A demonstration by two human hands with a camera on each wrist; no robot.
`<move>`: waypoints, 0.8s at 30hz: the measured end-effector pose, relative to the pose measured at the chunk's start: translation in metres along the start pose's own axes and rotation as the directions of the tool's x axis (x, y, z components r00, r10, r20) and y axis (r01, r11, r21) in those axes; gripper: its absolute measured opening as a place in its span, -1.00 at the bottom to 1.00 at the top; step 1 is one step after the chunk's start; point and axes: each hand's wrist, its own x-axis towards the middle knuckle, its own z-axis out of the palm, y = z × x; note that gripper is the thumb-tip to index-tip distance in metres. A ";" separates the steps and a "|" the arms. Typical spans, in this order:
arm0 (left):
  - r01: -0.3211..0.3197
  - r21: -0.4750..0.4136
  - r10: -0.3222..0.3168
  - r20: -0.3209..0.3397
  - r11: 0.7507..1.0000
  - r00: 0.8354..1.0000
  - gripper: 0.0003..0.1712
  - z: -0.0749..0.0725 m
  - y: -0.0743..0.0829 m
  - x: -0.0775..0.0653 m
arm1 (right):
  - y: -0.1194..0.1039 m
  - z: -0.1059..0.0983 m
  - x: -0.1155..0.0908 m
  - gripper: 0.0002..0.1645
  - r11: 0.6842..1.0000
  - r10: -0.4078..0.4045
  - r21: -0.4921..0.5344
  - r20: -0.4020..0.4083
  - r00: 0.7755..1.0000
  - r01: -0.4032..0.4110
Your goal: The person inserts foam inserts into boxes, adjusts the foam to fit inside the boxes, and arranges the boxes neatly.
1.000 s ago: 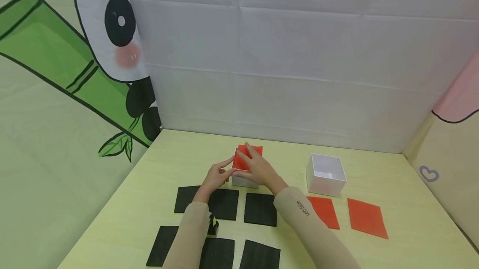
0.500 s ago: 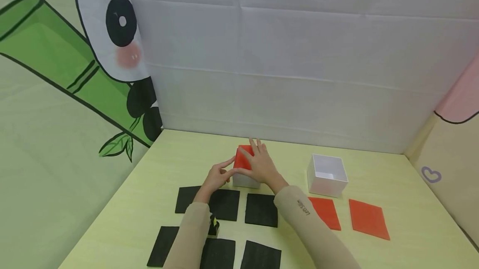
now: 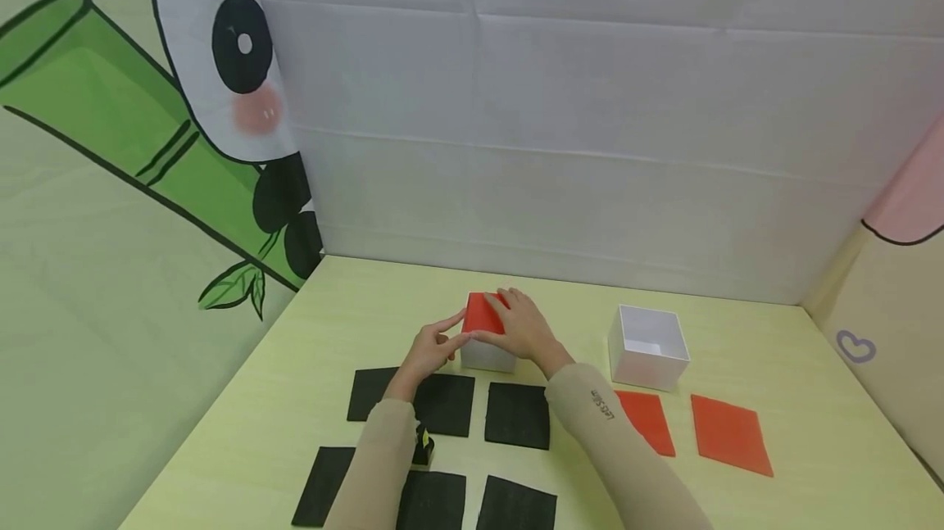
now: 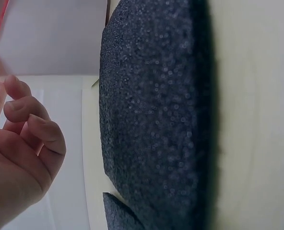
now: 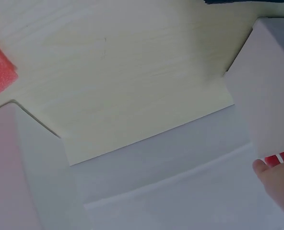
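A red foam square (image 3: 481,315) lies over the mouth of the left white box (image 3: 488,357), about level with its rim. My right hand (image 3: 525,330) spreads over the square from the right, its fingers pressing on the far part and its thumb along the near edge. At the box's left near corner, my left hand (image 3: 424,355) touches the rim area with extended index finger and thumb. Its other fingers curl loosely in the left wrist view. In the right wrist view, bits of red show beside the right hand (image 5: 279,184) at the box's edge.
A second white box (image 3: 649,362), with an open top, stands to the right. Two red foam squares (image 3: 732,434) lie before it. Several black foam squares (image 3: 517,415) are laid out nearer me. A small black and yellow object (image 3: 423,446) sits beside my left sleeve.
The red foam square has gone down from sticking up past the far rim to about rim level. My right hand has shifted and lowered over it; the left stays at the corner.
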 end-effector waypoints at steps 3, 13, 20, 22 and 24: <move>-0.007 0.002 0.007 -0.002 1.000 1.000 -0.42 0.000 0.000 0.000 | 0.000 0.001 0.000 -0.12 1.000 -0.008 -0.027 0.010 1.000 0.008; -0.012 -0.007 0.012 0.009 1.000 1.000 -0.42 -0.002 -0.001 -0.001 | -0.009 0.000 -0.003 -0.13 0.994 -0.109 0.006 -0.025 0.994 0.109; -0.006 -0.024 0.007 0.013 1.000 1.000 -0.42 -0.001 -0.001 -0.001 | -0.013 0.002 -0.007 -0.11 0.982 -0.122 0.145 -0.002 0.992 0.121; -0.006 -0.024 0.006 0.009 1.000 1.000 -0.42 0.000 -0.001 -0.001 | -0.013 0.002 -0.006 -0.11 0.982 -0.125 0.140 0.000 0.992 0.124; -0.009 -0.023 0.009 0.005 1.000 1.000 -0.41 0.000 -0.002 0.000 | -0.013 0.002 -0.005 -0.12 0.983 -0.133 0.128 0.001 0.991 0.132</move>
